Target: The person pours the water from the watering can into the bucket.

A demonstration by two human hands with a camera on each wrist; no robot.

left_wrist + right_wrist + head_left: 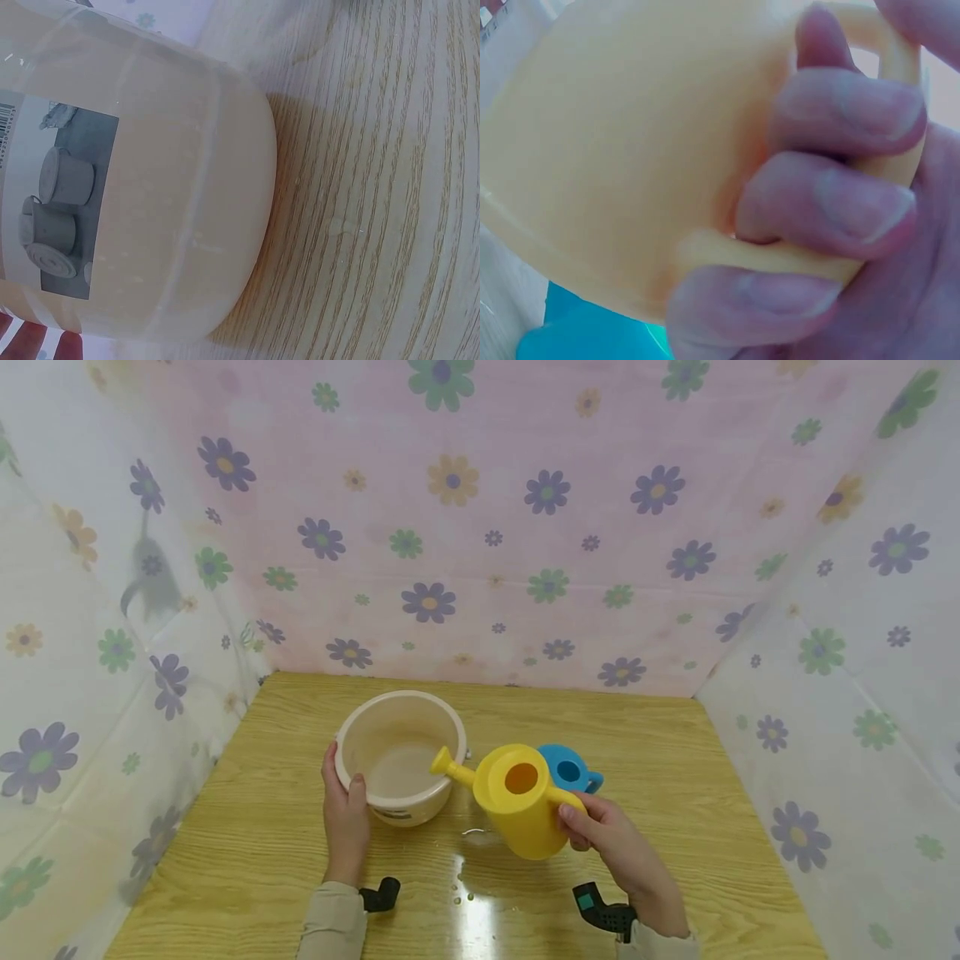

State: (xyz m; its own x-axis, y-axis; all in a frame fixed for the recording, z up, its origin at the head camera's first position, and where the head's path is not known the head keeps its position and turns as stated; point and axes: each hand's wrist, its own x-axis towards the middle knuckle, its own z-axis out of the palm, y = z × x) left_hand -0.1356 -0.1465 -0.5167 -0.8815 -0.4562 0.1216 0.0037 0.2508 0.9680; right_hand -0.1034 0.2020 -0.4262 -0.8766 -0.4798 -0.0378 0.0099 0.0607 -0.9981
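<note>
A cream plastic bucket (401,810) stands on the table, tilted slightly in the head view. My left hand (348,818) grips its near-left rim, thumb over the edge and fingers along the outer wall. In the left wrist view, those fingers (69,346) show below the bucket's printed label (75,195). With fingers curled through the handle, my right hand (618,843) holds a yellow watering can (517,818). The can leans left, and its spout head (442,761) overlaps the bucket's right rim. The right wrist view shows the curled fingers (840,195) close up.
Behind the yellow can, partly hidden, stands a small blue container (566,766) with a handle. Water (480,837) and several drops lie on the wooden table (262,860). Flower-patterned cloth (495,560) encloses the back and both sides.
</note>
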